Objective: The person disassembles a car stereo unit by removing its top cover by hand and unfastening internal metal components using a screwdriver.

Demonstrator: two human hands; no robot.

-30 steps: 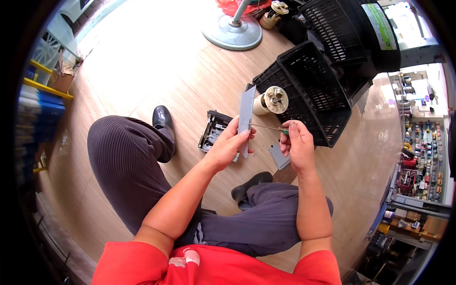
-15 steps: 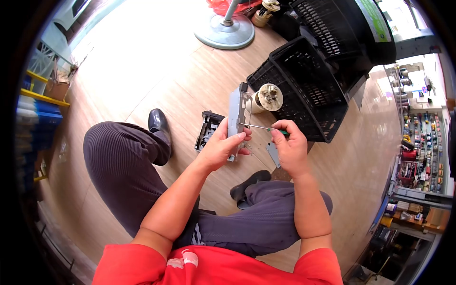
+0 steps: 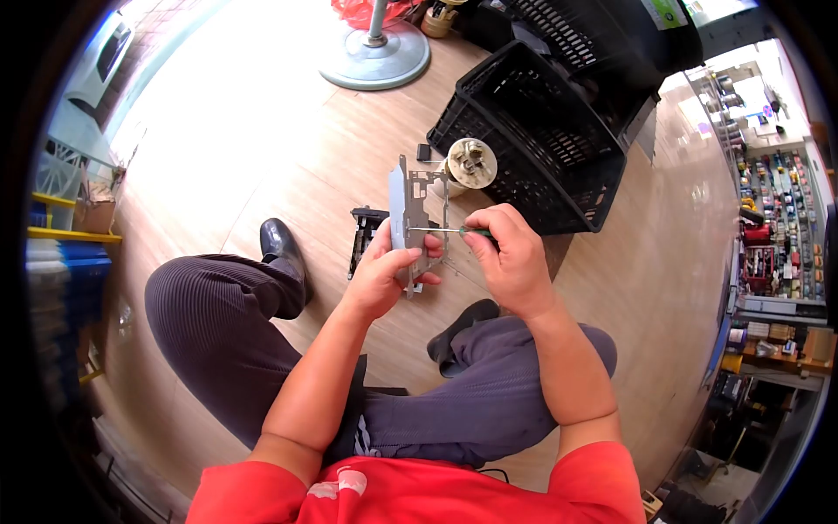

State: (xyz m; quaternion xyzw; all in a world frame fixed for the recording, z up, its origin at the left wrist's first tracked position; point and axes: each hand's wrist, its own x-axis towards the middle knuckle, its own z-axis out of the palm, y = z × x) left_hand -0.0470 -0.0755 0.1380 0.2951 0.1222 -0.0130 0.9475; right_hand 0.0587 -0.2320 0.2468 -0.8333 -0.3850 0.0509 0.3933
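My left hand (image 3: 384,278) is closed around the lower part of a grey metal bracket (image 3: 399,201), a thin bent plate with a cut-out flange on its right side. In my right hand (image 3: 513,262) is a screwdriver (image 3: 436,229) with a green handle, its thin shaft pointing left across the bracket. The tip reaches the bend of the plate; whether it sits in a screw is too small to tell. Behind my left hand, a black plastic mechanism (image 3: 365,229) lies on the floor, partly covered. Beyond the bracket stands a round, cream-topped part (image 3: 471,163).
A black plastic crate (image 3: 524,166) lies tipped on the wood-look floor, beside another dark crate (image 3: 567,35). A small black block (image 3: 423,152) is near the round part. A grey round stand base (image 3: 375,57) stands farther off. Crowded shelves (image 3: 777,227) line the right.
The bracket has turned, so its cut-out flange shows more. Both hands and the screwdriver have shifted left in view, and the camera view has moved too. The grips are unchanged.
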